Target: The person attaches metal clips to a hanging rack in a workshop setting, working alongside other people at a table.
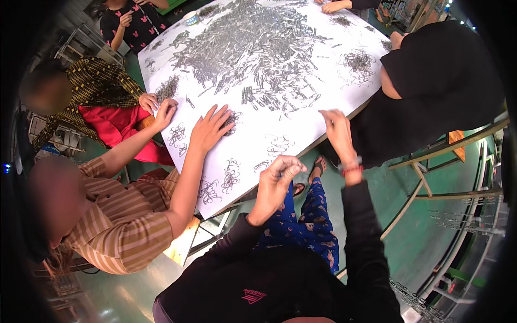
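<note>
My left hand (277,185) is raised just off the table's near edge, its fingers curled in against the thumb. Whatever it pinches, if anything, is too small to name. Beyond it, over the right part of the same edge, my right hand (339,133) also has its fingertips pressed together; no held thing can be made out. Nearest to my left hand lie loose dark curved wire pieces (279,144) and another small heap of dark wires (231,176). A broad pile of small dark metal pieces (253,48), elongated in shape, spreads over the white tabletop (242,145).
On my left, a person in a striped top (129,226) reaches both hands onto the table. A person in black (431,91) sits close on my right. Others work at the far sides. Wooden bench rails (420,177) stand to the right, and a small tub (191,20) sits far left.
</note>
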Demonstrator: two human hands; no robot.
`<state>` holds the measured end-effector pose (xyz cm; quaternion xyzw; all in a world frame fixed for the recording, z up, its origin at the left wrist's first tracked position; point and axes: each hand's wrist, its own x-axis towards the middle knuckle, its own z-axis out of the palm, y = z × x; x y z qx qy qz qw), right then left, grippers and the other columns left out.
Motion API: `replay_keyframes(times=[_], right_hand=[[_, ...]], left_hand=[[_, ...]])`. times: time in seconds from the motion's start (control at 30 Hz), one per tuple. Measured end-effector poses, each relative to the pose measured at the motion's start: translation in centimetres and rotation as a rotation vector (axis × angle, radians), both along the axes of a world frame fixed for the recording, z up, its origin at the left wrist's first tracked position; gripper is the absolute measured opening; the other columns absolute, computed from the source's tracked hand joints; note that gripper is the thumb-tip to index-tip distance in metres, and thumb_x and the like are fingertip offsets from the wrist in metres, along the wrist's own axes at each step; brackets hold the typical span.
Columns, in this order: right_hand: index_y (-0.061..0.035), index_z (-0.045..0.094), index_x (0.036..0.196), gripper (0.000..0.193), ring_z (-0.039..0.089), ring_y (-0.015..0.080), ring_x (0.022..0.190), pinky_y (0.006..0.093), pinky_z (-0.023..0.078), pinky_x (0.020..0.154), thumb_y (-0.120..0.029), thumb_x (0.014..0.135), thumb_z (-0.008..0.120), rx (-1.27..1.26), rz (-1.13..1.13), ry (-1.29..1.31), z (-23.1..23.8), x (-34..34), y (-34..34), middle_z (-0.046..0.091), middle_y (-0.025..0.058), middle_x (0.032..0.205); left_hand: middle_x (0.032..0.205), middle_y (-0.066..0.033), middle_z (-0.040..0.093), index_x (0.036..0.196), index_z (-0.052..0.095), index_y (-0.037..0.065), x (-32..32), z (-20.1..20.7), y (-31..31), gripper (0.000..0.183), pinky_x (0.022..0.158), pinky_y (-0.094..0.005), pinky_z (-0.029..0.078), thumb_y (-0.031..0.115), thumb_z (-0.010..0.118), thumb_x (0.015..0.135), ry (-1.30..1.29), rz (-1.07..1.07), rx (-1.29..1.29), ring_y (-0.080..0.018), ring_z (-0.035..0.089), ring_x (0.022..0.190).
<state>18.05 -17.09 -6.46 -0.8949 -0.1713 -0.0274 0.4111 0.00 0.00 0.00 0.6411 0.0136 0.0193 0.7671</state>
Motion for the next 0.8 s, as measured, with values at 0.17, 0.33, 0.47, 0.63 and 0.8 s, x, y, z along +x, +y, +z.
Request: replay_keyframes(times=[0.17,0.33,0.47,0.63,0.8], right_hand=[[-0.0064,0.065,0.099,0.033,0.049,0.0326,0.091,0.0394,0.044,0.08,0.007,0.074,0.048,-0.409,0.184,-0.521,-3.4,6.8,1.9,0.055,0.0142,0.092],[-0.0008,0.056,0.09,0.018,0.054,0.0337,0.09,0.0418,0.047,0.074,0.005,0.075,0.047,-0.476,0.236,-0.403,-4.0,7.5,0.7,0.056,0.014,0.089],[0.0018,0.053,0.092,0.01,0.058,0.0203,0.068,0.0312,0.046,0.061,0.002,0.082,0.056,0.219,0.091,-0.018,-0.9,1.6,1.6,0.059,0.0097,0.079],[0.0028,0.051,0.099,0.016,0.055,0.0113,0.067,0.0234,0.045,0.06,0.001,0.085,0.058,0.856,-0.043,0.303,4.7,-10.9,1.8,0.06,0.0074,0.083],[0.0025,0.051,0.102,0.025,0.056,0.0094,0.066,0.0205,0.046,0.062,0.007,0.08,0.063,0.875,-0.095,0.129,8.6,-16.4,1.9,0.063,0.009,0.083]], left_hand=[[0.09,-0.0085,0.062,0.095,0.055,0.0,-1.9,-1.3,-0.9,0.006,0.083,-0.028,0.047,0.004,0.053,0.092,-0.028,-0.08,-0.018,-0.0142,0.059,0.089],[0.087,-0.0086,0.063,0.089,0.056,-0.002,-1.0,-1.7,-1.2,0.006,0.077,-0.0274,0.048,0.004,0.055,0.09,-0.078,-0.062,0.184,-0.0133,0.06,0.084],[0.083,-0.0072,0.064,0.091,0.059,-0.002,0.5,-1.5,0.0,0.007,0.074,-0.025,0.048,0.005,0.058,0.088,-0.099,-0.003,0.24,-0.0117,0.061,0.081],[0.077,-0.0086,0.064,0.093,0.058,-0.001,0.8,-1.5,-0.1,0.013,0.067,-0.0257,0.048,0.011,0.059,0.088,-0.299,0.07,0.365,-0.011,0.061,0.073],[0.071,-0.0115,0.062,0.094,0.056,-0.001,-0.4,-0.2,-0.8,0.017,0.056,-0.0319,0.046,0.015,0.057,0.089,-0.272,-0.043,0.372,-0.0177,0.058,0.059]])
